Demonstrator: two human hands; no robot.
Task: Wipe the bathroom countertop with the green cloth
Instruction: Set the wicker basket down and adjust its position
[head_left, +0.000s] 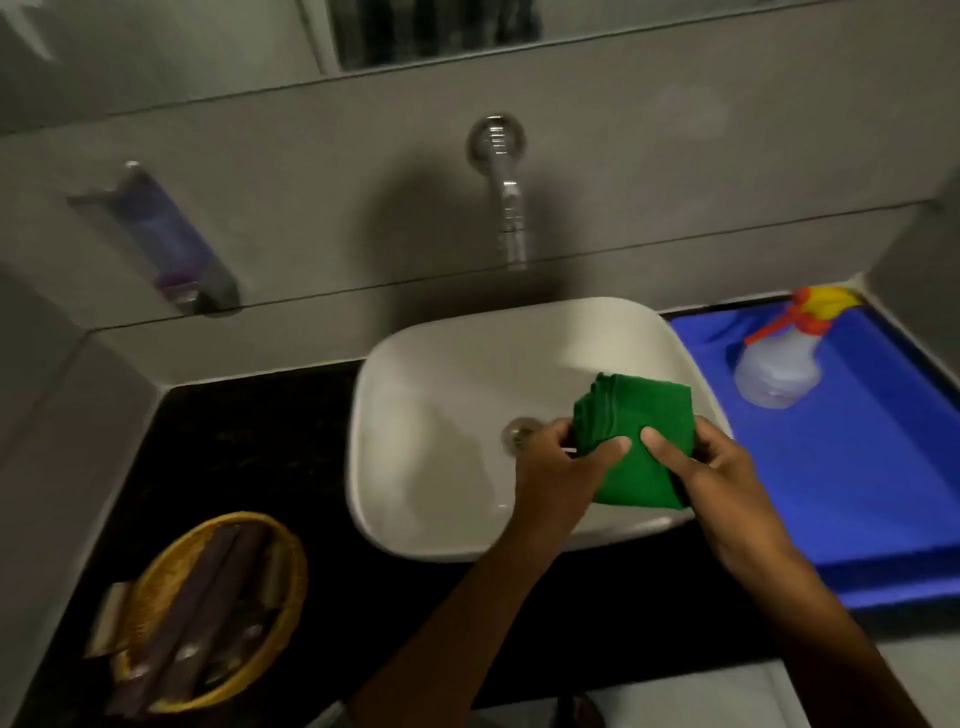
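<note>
A folded green cloth (636, 421) is held above the right half of the white basin (431, 395). My left hand (563, 467) grips its left edge, thumb on top. My right hand (717, 467) grips its right side, thumb pressed on the cloth's middle. The black countertop (249, 447) runs around the basin, its widest bare stretch to the left.
A chrome wall tap (504, 208) juts over the basin. A wall soap dispenser (171, 244) hangs at left. A yellow woven basket (208, 613) with sachets sits front left. At right, a blue mat (857, 467) carries a spray bottle (779, 364) lying on its side.
</note>
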